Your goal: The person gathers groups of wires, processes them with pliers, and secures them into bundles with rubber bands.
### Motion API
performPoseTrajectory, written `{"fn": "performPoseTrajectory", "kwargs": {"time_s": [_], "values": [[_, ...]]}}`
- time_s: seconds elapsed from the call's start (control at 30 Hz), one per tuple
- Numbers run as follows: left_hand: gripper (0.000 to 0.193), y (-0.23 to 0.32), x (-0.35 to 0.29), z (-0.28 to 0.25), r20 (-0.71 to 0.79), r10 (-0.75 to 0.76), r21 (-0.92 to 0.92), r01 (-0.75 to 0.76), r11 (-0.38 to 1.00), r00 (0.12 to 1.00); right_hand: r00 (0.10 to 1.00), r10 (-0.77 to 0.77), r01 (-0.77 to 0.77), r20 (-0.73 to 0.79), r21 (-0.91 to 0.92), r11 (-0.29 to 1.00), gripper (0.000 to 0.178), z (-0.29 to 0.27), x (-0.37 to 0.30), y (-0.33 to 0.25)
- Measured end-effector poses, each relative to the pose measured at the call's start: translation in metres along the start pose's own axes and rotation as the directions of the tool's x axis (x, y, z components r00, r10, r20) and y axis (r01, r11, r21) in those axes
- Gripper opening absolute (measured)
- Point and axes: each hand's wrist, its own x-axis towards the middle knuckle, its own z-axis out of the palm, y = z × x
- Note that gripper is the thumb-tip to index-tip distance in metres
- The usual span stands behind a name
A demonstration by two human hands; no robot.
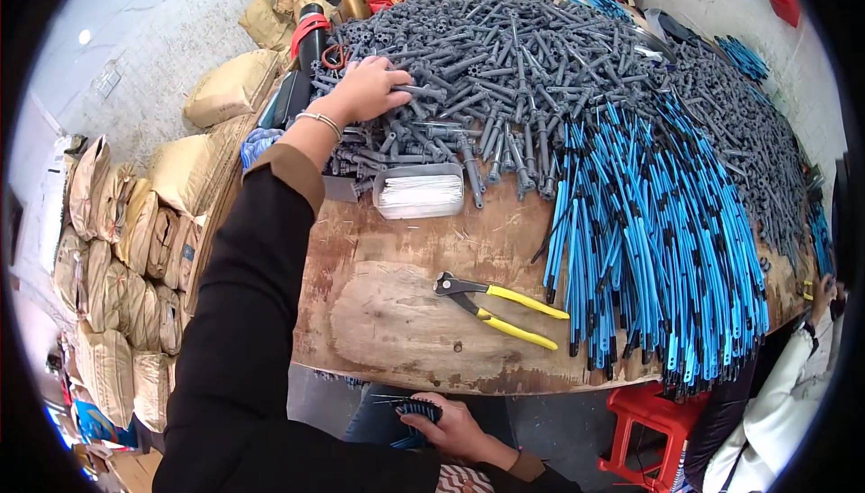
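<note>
Curling half-open at eleven o'clock, the left hand (368, 89) lies over slim grey plastic tubes (491, 65) heaped around twelve; whether it grips one, I cannot tell. At six, the right hand (458, 430) is closed around a bundle of thin dark rods (421, 409).

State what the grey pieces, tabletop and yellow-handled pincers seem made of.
Grey pieces: probably moulded plastic, given their uniform colour and slight sheen. Tabletop: wood, worn and matte, with visible grain and stains. Yellow-handled pincers: dark metal head, probably steel, from its dull shine; handles apparently plastic-coated, being smooth and evenly coloured.
</note>
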Motion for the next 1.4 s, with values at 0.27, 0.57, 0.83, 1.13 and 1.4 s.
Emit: {"fn": "performPoseTrajectory", "kwargs": {"time_s": [0.27, 0.57, 0.83, 1.13, 1.4], "values": [[0.041, 0.0, 0.019, -0.032, -0.02, -0.207, -0.005, 0.206, 0.978, 0.978, 1.0, -0.006, 0.006, -0.009, 0.009, 1.0, 0.029, -0.009, 0.004, -0.001], [0.025, 0.084, 0.08, 0.034, 0.023, 0.058, 0.141, -0.061, 0.988, 0.998, 0.999, 0.029, -0.027, -0.029, 0.082, 0.996, 0.031, -0.01, -0.003, 0.0], [0.018, 0.042, 0.056, 0.009, 0.152, -0.066, 0.358, 0.007, 0.934, 0.986, 0.999, 0.041, -0.042, 0.021, 0.069, 0.997, 0.03, -0.026, 0.005, 0.006], [0.018, 0.025, 0.046, -0.046, -0.104, -0.022, 0.035, 0.026, 0.999, 0.994, 1.0, 0.027, -0.025, -0.016, 0.076, 0.997, 0.03, -0.026, 0.003, 0.009], [0.018, 0.056, 0.086, 0.054, -0.091, 0.014, 0.223, 0.006, 0.975, 0.996, 0.999, 0.004, 0.0, -0.042, 0.085, 0.996, 0.03, -0.013, 0.012, 0.008]]}}
